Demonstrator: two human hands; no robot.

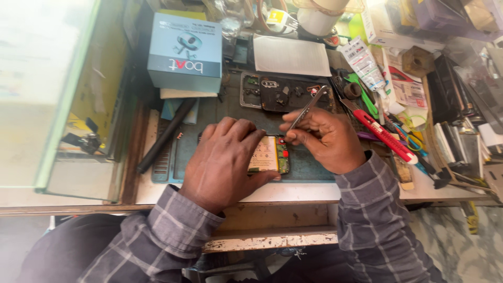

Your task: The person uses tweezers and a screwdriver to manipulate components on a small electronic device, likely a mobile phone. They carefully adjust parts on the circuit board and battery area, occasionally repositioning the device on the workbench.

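Note:
An opened phone (270, 156) with its yellowish battery and green circuit board showing lies on a blue-grey work mat (309, 169). My left hand (225, 160) rests flat over the phone's left part and holds it down. My right hand (325, 137) pinches metal tweezers (306, 107), whose tips touch the phone's upper right corner by a small red part. Behind the phone lies a dark phone frame (283, 93) with small parts on it.
A blue box (184, 51) stands at the back left, with a black rod (166, 135) in front of it. A white sheet (291, 55) lies behind the frame. A red utility knife (382, 133), green tool and many packets crowd the right. Glass pane at left.

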